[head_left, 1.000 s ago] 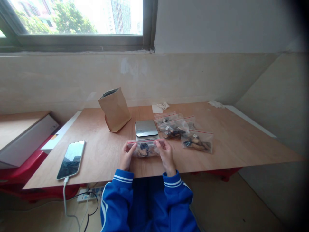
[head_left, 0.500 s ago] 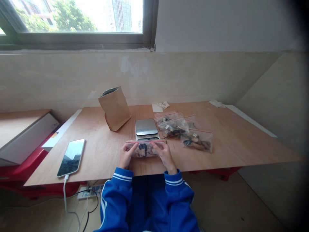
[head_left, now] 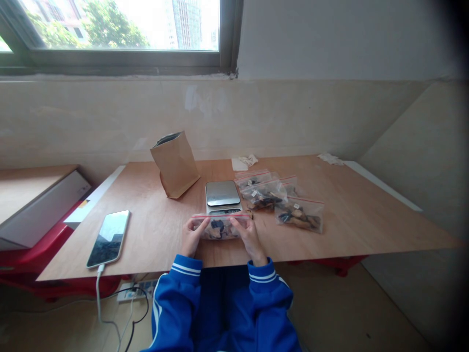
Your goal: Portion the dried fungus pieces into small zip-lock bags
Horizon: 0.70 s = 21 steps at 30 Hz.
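Note:
A clear zip bag (head_left: 221, 230) with a red seal line holds dark and tan dried pieces, whose kind I cannot make out. My left hand (head_left: 191, 234) pinches its left end near the seal, thumb on the near face. At the right end, my right hand (head_left: 249, 237) grips it the same way. Just behind the bag stands a kitchen scale (head_left: 222, 193) with a bare metal plate; the bag partly covers its front. To the right lie several filled zip bags, the nearest zip bag (head_left: 299, 216) flat on the table.
A brown paper pouch (head_left: 176, 164) stands with its top open at the back left of the wooden table (head_left: 154, 230). A phone (head_left: 109, 239) with a charging cable (head_left: 98, 293) lies near the left edge. Crumpled tissue (head_left: 249, 160) rests by the wall.
Both hands keep the zip bag in nearly the same place. The whole view has shifted very slightly; nothing was picked up or let go.

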{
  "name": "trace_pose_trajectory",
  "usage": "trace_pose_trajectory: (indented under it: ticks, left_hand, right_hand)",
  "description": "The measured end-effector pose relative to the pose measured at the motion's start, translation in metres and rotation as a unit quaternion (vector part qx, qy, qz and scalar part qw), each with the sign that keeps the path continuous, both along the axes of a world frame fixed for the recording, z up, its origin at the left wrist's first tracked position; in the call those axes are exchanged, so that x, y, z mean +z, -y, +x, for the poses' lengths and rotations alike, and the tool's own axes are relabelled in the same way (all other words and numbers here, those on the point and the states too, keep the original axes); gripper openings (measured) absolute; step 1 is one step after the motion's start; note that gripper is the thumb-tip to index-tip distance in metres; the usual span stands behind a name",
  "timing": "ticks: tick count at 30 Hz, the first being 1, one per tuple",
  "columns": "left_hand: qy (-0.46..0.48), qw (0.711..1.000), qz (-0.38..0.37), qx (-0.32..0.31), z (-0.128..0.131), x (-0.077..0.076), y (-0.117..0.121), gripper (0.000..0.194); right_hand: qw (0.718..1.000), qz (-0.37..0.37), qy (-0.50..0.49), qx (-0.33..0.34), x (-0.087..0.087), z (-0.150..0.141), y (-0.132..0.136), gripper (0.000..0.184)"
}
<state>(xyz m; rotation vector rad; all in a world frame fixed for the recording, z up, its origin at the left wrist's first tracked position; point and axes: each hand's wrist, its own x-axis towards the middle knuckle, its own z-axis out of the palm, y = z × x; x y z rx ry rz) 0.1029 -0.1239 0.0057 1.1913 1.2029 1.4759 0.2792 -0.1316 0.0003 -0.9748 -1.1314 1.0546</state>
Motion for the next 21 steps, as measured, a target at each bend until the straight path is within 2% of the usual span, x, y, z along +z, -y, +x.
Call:
trace_pose_trajectory:
  ticks: [5, 9, 14, 21]
  left_hand:
    - [0.019, 0.997, -0.049, -0.054, 0.002, 0.006, 0.002, 0.032]
    - [0.016, 0.998, -0.046, -0.05, 0.004, 0.012, 0.004, 0.026]
    - [-0.002, 0.998, -0.022, -0.064, 0.005, 0.014, 0.005, 0.025]
    - [-0.004, 0.999, -0.027, -0.018, 0.006, 0.005, 0.004, 0.027]
  right_hand:
    - [0.998, -0.025, -0.036, 0.043, -0.001, 0.001, 0.0, 0.029]
    - [0.997, -0.024, -0.034, 0.07, -0.003, -0.001, -0.002, 0.03]
    - [0.999, -0.036, -0.026, 0.007, 0.0, -0.009, -0.003, 0.028]
    - [0.998, -0.002, 0.012, -0.054, 0.005, -0.016, -0.002, 0.021]
